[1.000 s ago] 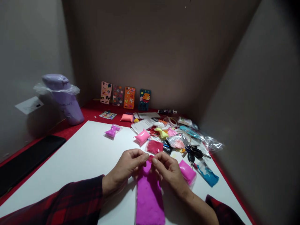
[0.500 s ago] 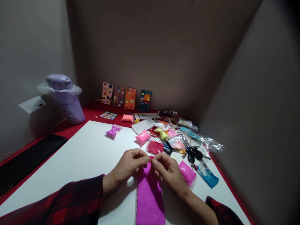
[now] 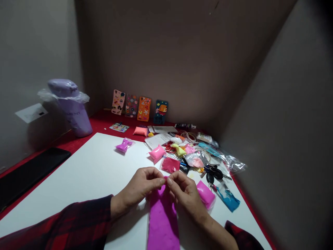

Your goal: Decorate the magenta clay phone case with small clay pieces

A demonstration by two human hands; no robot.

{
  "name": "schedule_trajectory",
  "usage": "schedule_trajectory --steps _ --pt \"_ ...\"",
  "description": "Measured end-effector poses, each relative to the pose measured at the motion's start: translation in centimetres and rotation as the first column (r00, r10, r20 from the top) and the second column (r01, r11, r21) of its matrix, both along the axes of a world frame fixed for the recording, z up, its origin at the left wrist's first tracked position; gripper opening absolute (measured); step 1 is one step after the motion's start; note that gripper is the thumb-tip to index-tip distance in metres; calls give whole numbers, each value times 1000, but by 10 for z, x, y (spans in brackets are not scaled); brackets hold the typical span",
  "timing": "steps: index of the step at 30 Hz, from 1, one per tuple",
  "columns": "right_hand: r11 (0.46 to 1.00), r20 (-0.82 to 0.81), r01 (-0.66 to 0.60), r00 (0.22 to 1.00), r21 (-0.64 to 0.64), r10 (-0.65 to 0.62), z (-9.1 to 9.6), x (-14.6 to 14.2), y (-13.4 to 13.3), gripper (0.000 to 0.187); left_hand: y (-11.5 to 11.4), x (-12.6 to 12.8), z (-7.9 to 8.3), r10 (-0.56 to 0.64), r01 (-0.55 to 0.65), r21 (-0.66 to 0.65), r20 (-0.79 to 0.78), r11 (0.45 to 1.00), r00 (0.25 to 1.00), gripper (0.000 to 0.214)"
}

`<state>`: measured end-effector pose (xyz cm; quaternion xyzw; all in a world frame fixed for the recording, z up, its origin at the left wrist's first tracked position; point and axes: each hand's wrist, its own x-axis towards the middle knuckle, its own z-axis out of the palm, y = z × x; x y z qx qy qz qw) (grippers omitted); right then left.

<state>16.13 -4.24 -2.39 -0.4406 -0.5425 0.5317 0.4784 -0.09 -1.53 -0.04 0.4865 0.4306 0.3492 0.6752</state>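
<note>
My left hand and my right hand meet at the fingertips. Between them they pinch a small reddish-pink bit of clay, mostly covered by the fingers. Below the hands lies a long flat slab spread with magenta clay, which runs out of the lower edge of the view. A packet of red clay rests just beyond the fingers. Beside my right hand is a bright pink clay packet.
A white board covers the red tabletop. Several packets, scissors and a blue clay bag crowd the right. Decorated phone cases lean on the back wall. A purple tumbler stands left, near a black slab.
Both hands stay pinched together over the slab, and less of the reddish-pink clay shows between the fingertips. The whole view has shifted slightly.
</note>
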Motion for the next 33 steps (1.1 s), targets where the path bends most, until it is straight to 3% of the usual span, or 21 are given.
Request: schedule_trajectory --steps 16,20,23,29,33 --pt "1000 -9 5 1000 -14 -5 -1 -1 0 26 1 -1 2 8 -7 29 -19 1000 1000 27" --pt "997 -95 58 993 -47 -62 -1 1 2 26 2 -2 4 171 -166 163 -14 973 985 16" --pt "989 -71 146 987 -30 -148 -3 4 4 23 4 -3 3 266 -248 246 -40 937 963 5" --pt "975 -35 213 976 -55 -215 -6 11 5 20 9 -3 -4 221 -179 261 -138 949 965 13" --pt "960 35 279 960 -31 -278 -2 13 5 22 10 -3 -8 249 -147 383 -233 912 940 11"
